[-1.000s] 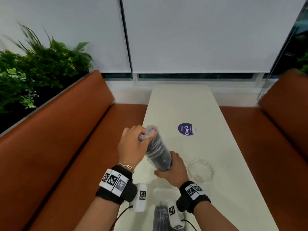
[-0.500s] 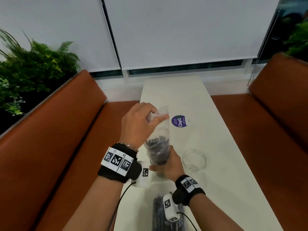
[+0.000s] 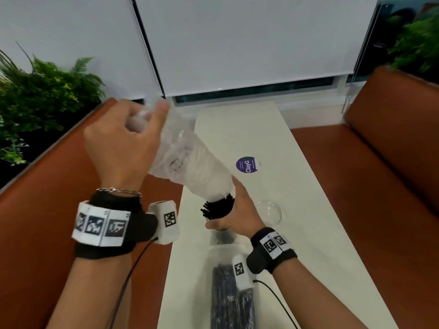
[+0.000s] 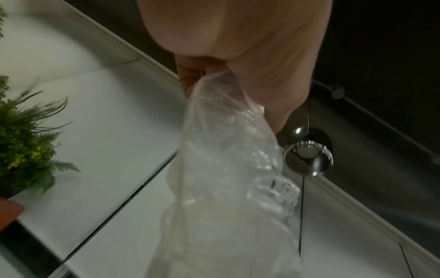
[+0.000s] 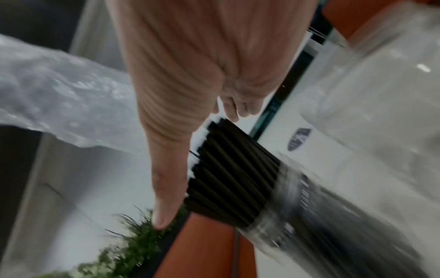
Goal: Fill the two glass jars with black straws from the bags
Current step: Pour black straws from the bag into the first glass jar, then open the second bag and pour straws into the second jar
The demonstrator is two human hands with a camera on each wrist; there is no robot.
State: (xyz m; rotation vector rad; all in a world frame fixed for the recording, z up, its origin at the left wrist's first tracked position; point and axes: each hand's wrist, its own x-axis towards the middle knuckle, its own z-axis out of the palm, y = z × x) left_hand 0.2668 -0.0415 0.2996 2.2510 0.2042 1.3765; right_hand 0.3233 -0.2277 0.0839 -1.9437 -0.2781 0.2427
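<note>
My left hand (image 3: 152, 115) (image 4: 214, 71) pinches the bunched top of a clear plastic bag (image 3: 190, 162) (image 4: 226, 188), raised high and tilted to the left. The bag's open mouth hangs just over the tops of a bundle of black straws (image 3: 218, 207) (image 5: 233, 173). That bundle stands in a glass jar (image 3: 223, 237) (image 5: 321, 225) on the white table (image 3: 297, 233). My right hand (image 3: 234, 210) (image 5: 200, 164) wraps round the straws above the jar's rim. A second glass jar (image 3: 269, 212) (image 5: 381, 94) stands to the right with nothing in it. Another bag of black straws (image 3: 228, 302) lies at the near edge.
A round purple sticker (image 3: 247, 165) sits on the table beyond the jars. Orange benches run along the left (image 3: 47, 233) and right (image 3: 380, 174) of the narrow table. Green plants (image 3: 35, 103) stand behind the left bench. White blinds hang at the far end.
My left hand has lifted the bag up and to the left. The bag has slid off the straws, whose tops now show bare. My right hand has stayed at the jar.
</note>
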